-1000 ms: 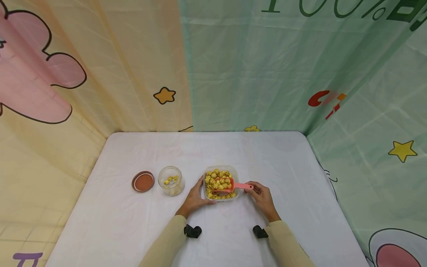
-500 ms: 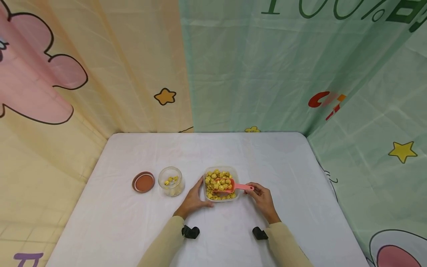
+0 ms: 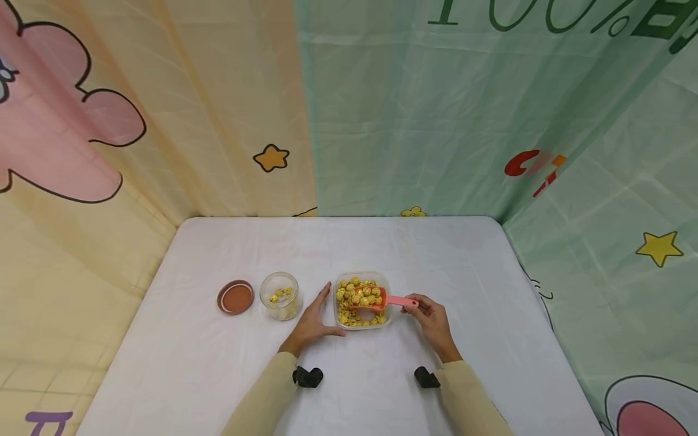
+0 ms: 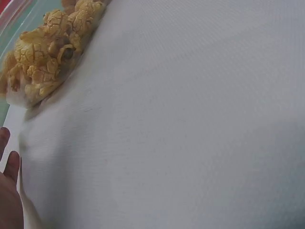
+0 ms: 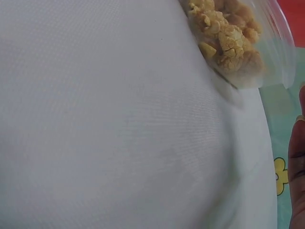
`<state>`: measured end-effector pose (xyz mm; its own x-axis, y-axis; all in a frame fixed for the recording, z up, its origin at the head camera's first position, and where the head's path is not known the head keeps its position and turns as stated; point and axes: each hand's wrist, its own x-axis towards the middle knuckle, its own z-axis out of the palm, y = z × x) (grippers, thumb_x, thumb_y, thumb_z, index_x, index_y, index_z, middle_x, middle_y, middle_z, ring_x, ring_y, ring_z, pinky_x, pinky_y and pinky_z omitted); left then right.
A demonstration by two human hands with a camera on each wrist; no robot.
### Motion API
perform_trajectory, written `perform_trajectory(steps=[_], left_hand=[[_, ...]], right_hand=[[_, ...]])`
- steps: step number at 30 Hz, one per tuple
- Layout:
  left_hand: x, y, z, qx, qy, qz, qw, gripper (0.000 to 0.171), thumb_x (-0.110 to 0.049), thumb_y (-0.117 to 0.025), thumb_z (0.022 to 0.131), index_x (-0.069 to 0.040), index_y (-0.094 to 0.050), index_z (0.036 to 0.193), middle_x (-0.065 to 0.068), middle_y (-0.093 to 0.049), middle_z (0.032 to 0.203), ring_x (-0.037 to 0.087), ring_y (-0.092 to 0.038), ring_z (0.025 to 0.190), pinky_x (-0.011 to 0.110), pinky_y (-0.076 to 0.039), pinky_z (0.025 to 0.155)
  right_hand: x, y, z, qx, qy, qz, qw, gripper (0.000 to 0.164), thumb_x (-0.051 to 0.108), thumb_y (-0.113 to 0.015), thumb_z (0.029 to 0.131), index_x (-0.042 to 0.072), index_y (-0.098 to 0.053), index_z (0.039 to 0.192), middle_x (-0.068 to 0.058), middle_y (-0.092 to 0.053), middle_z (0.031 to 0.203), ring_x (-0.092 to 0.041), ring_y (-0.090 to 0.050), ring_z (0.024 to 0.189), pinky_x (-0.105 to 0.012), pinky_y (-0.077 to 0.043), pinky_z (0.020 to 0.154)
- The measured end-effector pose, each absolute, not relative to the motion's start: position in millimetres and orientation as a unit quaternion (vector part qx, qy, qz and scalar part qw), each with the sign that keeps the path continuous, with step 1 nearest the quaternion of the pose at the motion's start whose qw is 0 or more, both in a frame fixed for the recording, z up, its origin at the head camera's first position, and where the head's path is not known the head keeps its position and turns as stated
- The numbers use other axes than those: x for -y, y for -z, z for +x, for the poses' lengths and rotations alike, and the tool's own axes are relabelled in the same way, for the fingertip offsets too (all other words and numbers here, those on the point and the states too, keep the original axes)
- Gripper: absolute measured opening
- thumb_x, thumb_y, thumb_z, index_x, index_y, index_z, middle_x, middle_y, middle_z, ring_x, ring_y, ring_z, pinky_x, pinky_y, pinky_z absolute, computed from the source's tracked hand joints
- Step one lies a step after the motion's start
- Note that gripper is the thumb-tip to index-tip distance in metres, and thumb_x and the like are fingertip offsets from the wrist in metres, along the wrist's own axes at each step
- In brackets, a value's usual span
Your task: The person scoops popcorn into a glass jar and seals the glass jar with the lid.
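A clear plastic tub [image 3: 364, 327] of yellow popcorn [image 3: 346, 295] stands mid-table. My right hand [image 3: 433, 324] pinches the handle of a pink scoop [image 3: 400, 300], whose bowl holds popcorn above the tub. My left hand [image 3: 311, 324] is at the tub's left side with thumb and fingers spread. In the left wrist view its fingertips [image 4: 13, 164] show apart from the tub's popcorn-filled corner [image 4: 38, 62]. The right wrist view shows part of the right-hand fingers [image 5: 298, 152] at the edge; the scoop handle is hidden there.
Left of the left hand is a clear round jar [image 3: 283, 310] with a few popcorn pieces in it. A brown round lid [image 3: 235, 297] lies farther left on the white table [image 3: 436, 254]. Printed curtains [image 3: 392, 121] hang behind the table.
The scoop has risen slightly and shifted right with the right hand, its bowl loaded. My left hand has drawn a little left, away from the tub.
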<state>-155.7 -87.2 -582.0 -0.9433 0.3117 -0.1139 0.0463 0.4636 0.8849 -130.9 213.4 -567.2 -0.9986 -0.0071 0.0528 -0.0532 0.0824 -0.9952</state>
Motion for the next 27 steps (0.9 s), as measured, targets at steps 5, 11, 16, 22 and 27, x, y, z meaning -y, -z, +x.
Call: perform_trajectory(steps=[5,11,16,22,27], left_hand=[[91,572,-157,-0.832,-0.533,0.089,0.124,0.112,-0.027,-0.089,0.068,-0.016,-0.02,0.155,0.013,-0.024,0.158,0.038,-0.022,0.143,0.057,-0.022,0.114],[93,561,-163,-0.822,-0.549,0.093,0.121,0.104,-0.022,-0.084,0.075,-0.015,-0.019,0.155,0.013,-0.024,0.158,0.04,-0.023,0.142,0.059,-0.023,0.113],[96,551,-167,-0.818,-0.552,0.104,0.12,0.101,-0.022,-0.082,0.077,-0.014,-0.019,0.155,0.012,-0.024,0.158,0.04,-0.023,0.142,0.059,-0.025,0.112],[99,536,-174,-0.803,-0.569,0.137,0.113,0.098,-0.018,-0.08,0.079,-0.017,-0.018,0.155,0.01,-0.025,0.158,0.035,-0.024,0.143,0.055,-0.023,0.115],[104,515,-178,-0.794,-0.572,0.171,0.114,0.096,-0.023,-0.079,0.081,-0.017,-0.019,0.155,0.01,-0.024,0.158,0.033,-0.025,0.143,0.053,-0.024,0.115]], right_hand=[[-209,545,-128,0.748,-0.663,0.031,0.019,0.023,0.003,-0.059,0.094,-0.011,-0.06,0.112,-0.026,-0.065,0.096,-0.014,-0.065,0.085,-0.022,-0.055,0.082],[-206,531,-129,0.747,-0.664,0.027,0.025,0.024,0.002,-0.059,0.094,-0.013,-0.059,0.112,-0.028,-0.064,0.096,-0.013,-0.066,0.084,-0.018,-0.054,0.081],[-206,526,-133,0.749,-0.662,0.025,0.027,0.024,0.003,-0.059,0.094,-0.012,-0.059,0.112,-0.03,-0.064,0.096,-0.01,-0.065,0.083,-0.018,-0.054,0.081],[-205,519,-139,0.759,-0.65,0.03,0.03,0.026,0.006,-0.06,0.094,-0.011,-0.059,0.114,-0.03,-0.064,0.099,-0.01,-0.065,0.085,-0.017,-0.053,0.083],[-204,516,-146,0.757,-0.652,0.047,0.028,0.026,0.006,-0.059,0.095,-0.012,-0.058,0.115,-0.036,-0.061,0.103,-0.011,-0.066,0.086,-0.017,-0.053,0.083]])
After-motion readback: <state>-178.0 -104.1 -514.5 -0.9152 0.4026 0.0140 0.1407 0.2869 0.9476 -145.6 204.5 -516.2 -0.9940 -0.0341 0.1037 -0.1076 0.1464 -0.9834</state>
